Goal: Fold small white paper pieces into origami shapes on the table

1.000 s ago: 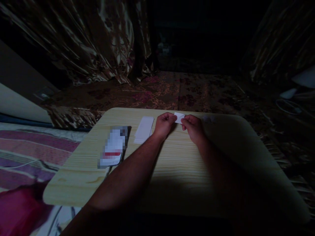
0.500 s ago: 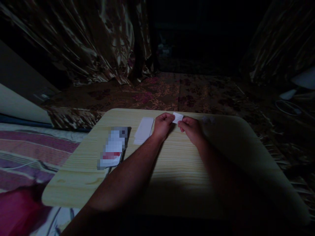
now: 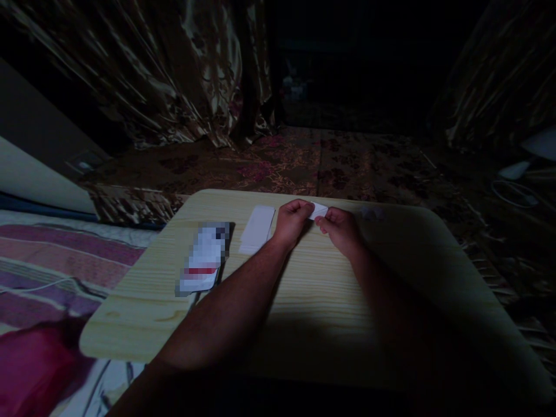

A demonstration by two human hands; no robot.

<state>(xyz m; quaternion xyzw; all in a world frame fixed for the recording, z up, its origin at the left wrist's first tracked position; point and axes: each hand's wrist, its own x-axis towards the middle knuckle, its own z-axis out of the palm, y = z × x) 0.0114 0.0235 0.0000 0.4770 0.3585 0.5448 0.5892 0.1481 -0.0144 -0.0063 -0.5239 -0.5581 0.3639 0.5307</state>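
A small folded piece of white paper is pinched between my two hands over the far part of the table. My left hand grips its left side, thumb on top. On the right edge, the thumb and fingers of my right hand are closed. Just left of my left hand lies a stack of white paper strips on the wooden table. Beyond my right hand, a few small pale pieces sit dimly near the far edge; their shape is hard to make out.
A blurred-out phone-like object lies on the table's left part. A striped bed cover is at the left, with a red cloth near it. Patterned fabric covers a ledge behind the table. A white lamp stands at far right.
The paper has tilted slightly between my fingers and shows a narrower face. Both hands keep their hold. The whole view has shifted a little.
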